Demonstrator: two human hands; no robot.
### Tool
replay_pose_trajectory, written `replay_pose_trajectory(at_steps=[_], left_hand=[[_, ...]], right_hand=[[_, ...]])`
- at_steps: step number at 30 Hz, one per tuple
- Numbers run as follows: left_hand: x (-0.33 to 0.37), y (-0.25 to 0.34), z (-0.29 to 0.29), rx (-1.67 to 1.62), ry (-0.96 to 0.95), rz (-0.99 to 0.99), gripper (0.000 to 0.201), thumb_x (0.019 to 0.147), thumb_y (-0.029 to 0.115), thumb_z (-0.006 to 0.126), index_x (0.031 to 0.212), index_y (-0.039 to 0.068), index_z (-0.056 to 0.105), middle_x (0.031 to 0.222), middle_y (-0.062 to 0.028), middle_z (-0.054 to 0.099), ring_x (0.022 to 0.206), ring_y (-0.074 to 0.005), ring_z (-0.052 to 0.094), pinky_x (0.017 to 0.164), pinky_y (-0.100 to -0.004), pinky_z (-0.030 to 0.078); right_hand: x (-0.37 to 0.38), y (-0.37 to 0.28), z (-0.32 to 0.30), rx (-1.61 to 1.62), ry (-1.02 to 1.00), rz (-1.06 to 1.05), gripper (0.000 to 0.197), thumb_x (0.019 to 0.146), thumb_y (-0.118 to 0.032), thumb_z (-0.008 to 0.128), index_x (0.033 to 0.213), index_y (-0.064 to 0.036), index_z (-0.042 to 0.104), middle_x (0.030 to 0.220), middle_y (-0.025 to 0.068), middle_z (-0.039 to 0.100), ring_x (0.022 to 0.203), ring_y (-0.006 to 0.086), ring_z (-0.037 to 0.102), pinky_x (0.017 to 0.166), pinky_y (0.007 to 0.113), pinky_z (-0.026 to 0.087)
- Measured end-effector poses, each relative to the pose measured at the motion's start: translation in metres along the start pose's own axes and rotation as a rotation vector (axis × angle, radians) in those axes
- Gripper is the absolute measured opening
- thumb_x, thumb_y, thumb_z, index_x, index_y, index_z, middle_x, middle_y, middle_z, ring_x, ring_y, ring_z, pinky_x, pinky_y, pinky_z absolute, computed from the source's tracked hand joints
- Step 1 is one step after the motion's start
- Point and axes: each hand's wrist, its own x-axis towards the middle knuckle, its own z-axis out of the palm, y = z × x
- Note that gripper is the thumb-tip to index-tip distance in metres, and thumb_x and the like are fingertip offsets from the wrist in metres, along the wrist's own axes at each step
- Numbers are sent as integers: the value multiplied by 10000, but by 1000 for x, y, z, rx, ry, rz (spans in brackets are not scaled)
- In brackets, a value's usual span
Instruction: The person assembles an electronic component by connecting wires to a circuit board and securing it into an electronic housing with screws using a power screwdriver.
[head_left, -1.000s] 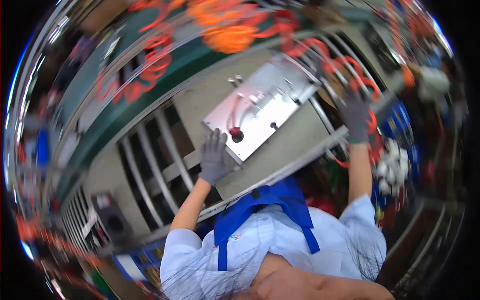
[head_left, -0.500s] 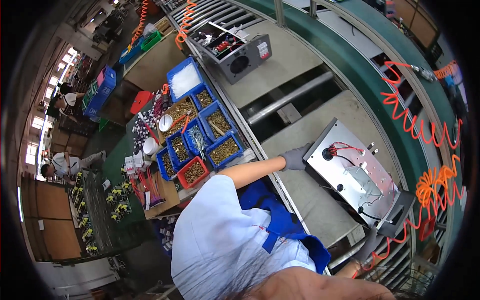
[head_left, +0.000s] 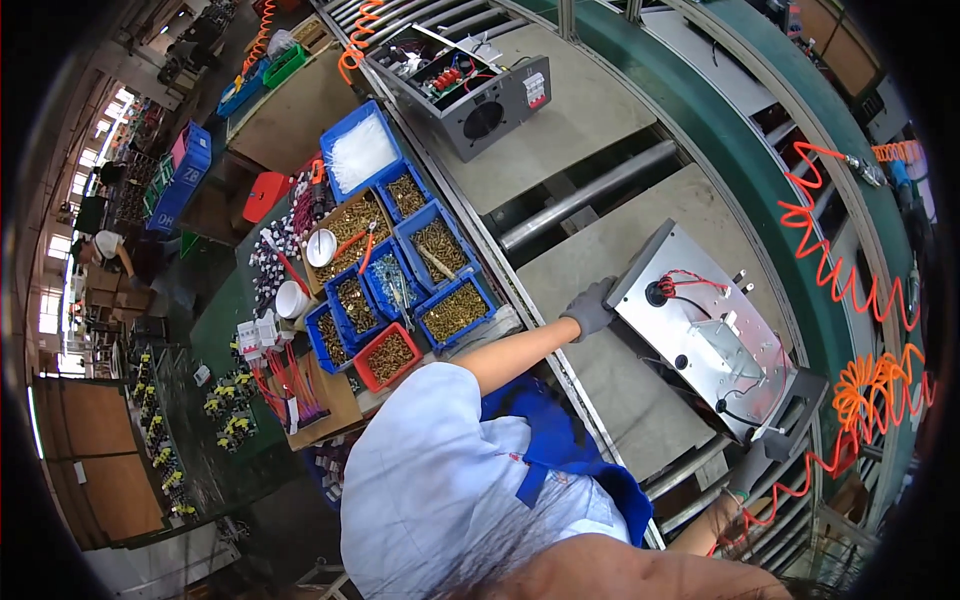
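An open metal chassis (head_left: 715,330) lies tilted across the conveyor, its bright inner plate facing up. Red and black wires, round black grommets and a clear bracket (head_left: 722,350) sit on that plate. My left hand (head_left: 592,306), in a grey glove, is closed on the chassis's far-left corner, its fingertips partly hidden by the edge. At the opposite end, my right hand (head_left: 762,458), also gloved in grey, grips the dark end panel (head_left: 795,410) by its near edge. Part of the right-hand fingers is hidden behind that panel.
A second grey chassis (head_left: 480,100) with a fan opening stands farther up the line. Blue bins (head_left: 455,310) of screws and a red bin (head_left: 388,357) line the left bench. Coiled orange air hoses (head_left: 865,390) hang at right. Rollers (head_left: 590,195) show between boards. A person (head_left: 108,245) works far left.
My right hand has shifted up onto the end panel's edge. The left hand stays at its corner. The whole view has swung slightly; a second person at far left has left sight.
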Motion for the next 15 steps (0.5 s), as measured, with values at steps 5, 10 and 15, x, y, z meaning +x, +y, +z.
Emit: replay_pose_trajectory(at_steps=[5,10,15], left_hand=[[2,-4,-9,3,69,73,561,796,168,619,1341,164,485,1215,-203,579,1097,-420,567,914,-464,481],[-39,-29,-47,-51,88,125,555,768,154,624,1310,104,519,1203,-228,598,1130,-397,565,954,-439,469],[-10,-18,-157,492,-493,205,638,769,284,639,1338,42,479,1260,-250,555,1155,-406,543,993,-436,439]], right_hand=[[-27,26,-8,-190,52,-238,438,899,-82,583,1308,27,471,1230,60,520,1044,154,520,925,286,441],[-92,4,5,-79,162,129,376,859,-50,612,1212,53,531,1147,64,581,990,166,559,879,283,465],[-102,-62,-46,-31,-308,288,444,883,-103,635,1286,37,511,1245,91,551,1105,173,520,964,311,402]])
